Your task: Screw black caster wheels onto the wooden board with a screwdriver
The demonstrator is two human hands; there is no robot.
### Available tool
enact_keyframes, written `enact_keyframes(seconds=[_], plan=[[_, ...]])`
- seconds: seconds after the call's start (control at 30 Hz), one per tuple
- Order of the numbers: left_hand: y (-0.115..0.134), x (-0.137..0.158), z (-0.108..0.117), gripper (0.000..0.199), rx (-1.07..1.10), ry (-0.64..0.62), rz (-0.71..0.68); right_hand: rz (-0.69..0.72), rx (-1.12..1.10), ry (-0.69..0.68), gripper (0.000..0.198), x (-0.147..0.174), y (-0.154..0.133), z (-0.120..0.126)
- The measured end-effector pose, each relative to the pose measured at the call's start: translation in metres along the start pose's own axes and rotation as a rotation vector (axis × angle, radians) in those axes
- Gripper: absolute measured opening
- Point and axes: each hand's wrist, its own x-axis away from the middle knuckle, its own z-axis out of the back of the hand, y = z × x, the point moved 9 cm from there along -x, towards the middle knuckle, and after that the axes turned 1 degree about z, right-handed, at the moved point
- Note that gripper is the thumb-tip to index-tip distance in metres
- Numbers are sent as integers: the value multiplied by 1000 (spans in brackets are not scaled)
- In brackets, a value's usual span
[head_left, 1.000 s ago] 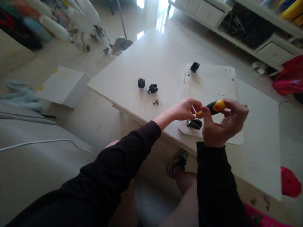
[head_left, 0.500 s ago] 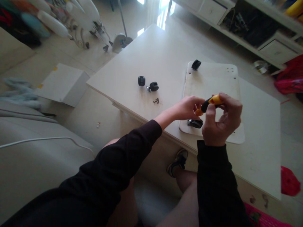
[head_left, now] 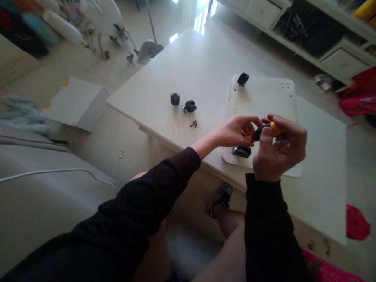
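Observation:
A yellow-and-black screwdriver [head_left: 261, 132] is held between both hands above a white board [head_left: 261, 96]; its shaft is not visible. My right hand [head_left: 282, 147] is closed around the handle. At its left end, my left hand [head_left: 236, 131] pinches the orange tip of the handle. Just below my left fingers, a black caster wheel [head_left: 242, 152] sits on the board's near left corner. Another caster [head_left: 243, 79] stands on the far left corner. Small holes [head_left: 284, 85] mark the far right corner. My right hand covers part of the near right area.
Left of the board, two loose casters, one upright [head_left: 175, 99] and one on its side [head_left: 190, 106], lie on the white table [head_left: 164, 82] beside a small pile of dark screws [head_left: 193, 124]. A white box [head_left: 78, 102] rests on the floor. Beyond the table stands a drawer cabinet [head_left: 263, 12].
My right hand has moved slightly right with the screwdriver, which now lies a little flatter. The left hand has shifted a little right along with it.

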Motion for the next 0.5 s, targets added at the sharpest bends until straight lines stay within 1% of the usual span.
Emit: enact_keyframes(seconds=[0.07,0.13,0.27,0.37,0.5], plan=[[-1,0,-1,42,5,-4,8,-39,65,4,25,1,4,2],[2,1,1,41,-24,22,-7,-71,103,-1,30,2,8,4],[8,2,9,39,-125,101,-42,-48,85,-29,35,1,7,5],[12,3,11,38,-166,124,-62,-58,144,-35,32,-1,8,5],[15,3,11,34,-170,129,-89,-73,167,53,31,-4,6,10]])
